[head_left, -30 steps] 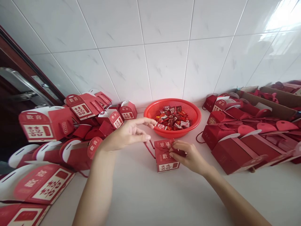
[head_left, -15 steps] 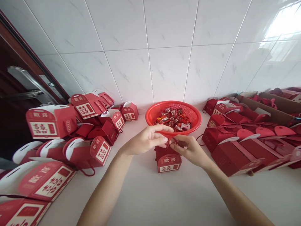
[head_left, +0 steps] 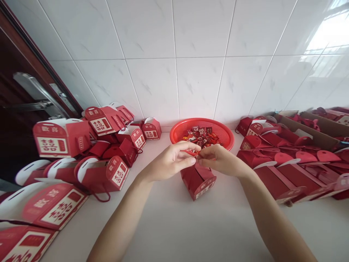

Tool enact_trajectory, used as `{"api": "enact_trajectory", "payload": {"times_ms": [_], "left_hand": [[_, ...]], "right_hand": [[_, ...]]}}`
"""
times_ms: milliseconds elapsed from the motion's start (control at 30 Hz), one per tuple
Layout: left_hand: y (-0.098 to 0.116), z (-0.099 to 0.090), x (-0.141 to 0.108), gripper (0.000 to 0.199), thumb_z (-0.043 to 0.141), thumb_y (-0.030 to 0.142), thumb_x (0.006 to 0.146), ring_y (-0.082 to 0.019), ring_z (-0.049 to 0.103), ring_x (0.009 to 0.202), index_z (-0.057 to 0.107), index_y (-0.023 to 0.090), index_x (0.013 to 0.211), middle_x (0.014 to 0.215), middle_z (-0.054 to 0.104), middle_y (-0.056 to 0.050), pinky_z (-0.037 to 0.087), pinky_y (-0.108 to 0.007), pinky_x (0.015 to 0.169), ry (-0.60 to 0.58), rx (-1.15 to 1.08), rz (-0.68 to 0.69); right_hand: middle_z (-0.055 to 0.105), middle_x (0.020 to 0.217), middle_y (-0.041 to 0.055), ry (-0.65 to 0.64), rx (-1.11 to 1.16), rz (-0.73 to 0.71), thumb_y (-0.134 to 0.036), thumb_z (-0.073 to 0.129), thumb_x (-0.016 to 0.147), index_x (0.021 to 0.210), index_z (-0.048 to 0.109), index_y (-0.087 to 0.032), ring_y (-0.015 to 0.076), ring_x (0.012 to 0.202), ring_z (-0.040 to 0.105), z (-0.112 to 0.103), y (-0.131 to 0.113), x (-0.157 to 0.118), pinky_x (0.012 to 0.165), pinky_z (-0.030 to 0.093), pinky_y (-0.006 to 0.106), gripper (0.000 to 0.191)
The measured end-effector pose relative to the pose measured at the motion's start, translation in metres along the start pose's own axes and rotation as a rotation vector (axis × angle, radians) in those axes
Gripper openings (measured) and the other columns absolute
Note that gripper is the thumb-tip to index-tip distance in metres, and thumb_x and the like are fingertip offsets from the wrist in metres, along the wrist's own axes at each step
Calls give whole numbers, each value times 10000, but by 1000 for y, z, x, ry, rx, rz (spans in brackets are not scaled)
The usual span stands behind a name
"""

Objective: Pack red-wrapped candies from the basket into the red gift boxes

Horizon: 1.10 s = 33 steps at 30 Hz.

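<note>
A small red candy box [head_left: 196,180] with white panels and printed characters stands on the counter in front of me, turned at an angle. Above its top, the fingers of my left hand [head_left: 176,160] are pinched together at the box's red cord. From the other side my right hand [head_left: 222,160] pinches the same cord, its fingertips almost meeting those of the left. My fingers mostly hide the cord and the top of the box. Just behind the hands sits a red plastic basket [head_left: 174,135] with wrapped candies [head_left: 201,136] in it.
Several red boxes [head_left: 64,138] with open tops are stacked on the left, near a dark door with a metal handle [head_left: 40,96]. To the right, rows of closed red boxes [head_left: 272,178] lie beside a cardboard carton [head_left: 317,133]. A white tiled wall [head_left: 149,87] rises behind.
The box between my hands has turned, its printed end now facing toward the right. My right hand has shifted slightly up, and the fingertips of both hands have come closer together.
</note>
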State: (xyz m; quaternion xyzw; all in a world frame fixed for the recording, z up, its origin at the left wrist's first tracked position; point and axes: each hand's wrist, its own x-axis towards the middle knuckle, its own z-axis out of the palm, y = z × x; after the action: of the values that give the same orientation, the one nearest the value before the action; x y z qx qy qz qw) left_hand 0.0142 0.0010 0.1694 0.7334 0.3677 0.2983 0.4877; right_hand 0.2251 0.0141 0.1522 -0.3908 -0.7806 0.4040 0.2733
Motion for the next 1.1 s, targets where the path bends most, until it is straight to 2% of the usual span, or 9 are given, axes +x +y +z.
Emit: {"api": "enact_trajectory", "payload": {"times_ms": [167,333,433,533,633,800,933,1033,1100], "left_hand": [[0,-1,0,367,638,312,893,-232,646,1162,623,207,1244,1375,602,-84,510,-368,1014,6,7,13],[1,0,0,364,621,337,899,-238,659,1126,626,210,1241,1328,630,-84,525,-388,993,19,58,13],[1,-1,-1,375,617,355,899,-222,667,1075,630,210,1244,1328,628,-88,542,-350,933,54,135,-3],[0,-6,-2,392,611,402,897,-186,681,900,642,223,1244,1278,657,-74,548,-310,795,95,304,-63],[-4,-13,-1,387,599,443,893,-170,665,778,678,229,1205,1167,702,-58,523,-298,729,139,485,-101],[-17,-16,8,464,569,541,884,-197,680,771,685,221,1199,1018,737,-50,501,-286,671,26,507,-172],[-25,-12,15,392,630,413,825,-212,685,812,685,205,1153,1042,721,-54,500,-291,691,3,531,-185],[-29,-8,18,327,655,262,739,-221,665,872,695,216,1060,1045,688,-44,483,-286,708,-20,638,-174],[-32,-7,20,327,658,221,704,-227,650,910,687,217,1030,1053,655,-51,475,-286,711,-39,685,-181]], "right_hand": [[418,619,-32,-57,-101,9,-311,575,846,632,542,-176,103,597,364,-8,-3,1,539,270,264,255],[432,613,-31,-132,-133,35,-331,591,836,609,509,-186,102,569,373,-9,-4,6,518,278,263,282],[456,617,-29,-146,-124,53,-328,601,826,602,507,-186,101,567,384,-9,-3,6,516,288,260,281],[450,595,-32,-140,-141,65,-328,622,816,591,512,-183,96,551,368,-11,0,5,506,275,258,289],[504,607,-24,-143,-128,61,-327,642,807,610,559,-180,101,555,397,-15,3,4,507,289,259,259],[606,651,-7,-233,-51,112,-368,724,770,703,652,-179,131,612,515,-18,7,2,539,362,252,213],[593,631,-20,-295,-61,65,-379,774,740,759,692,-183,113,576,489,-14,19,-5,499,328,229,213],[552,601,-31,-279,-104,27,-418,774,754,739,671,-186,96,533,428,-7,32,-12,470,293,226,254],[534,612,-33,-265,-113,47,-468,770,759,774,663,-184,99,551,420,-2,38,-17,482,296,227,303]]}}
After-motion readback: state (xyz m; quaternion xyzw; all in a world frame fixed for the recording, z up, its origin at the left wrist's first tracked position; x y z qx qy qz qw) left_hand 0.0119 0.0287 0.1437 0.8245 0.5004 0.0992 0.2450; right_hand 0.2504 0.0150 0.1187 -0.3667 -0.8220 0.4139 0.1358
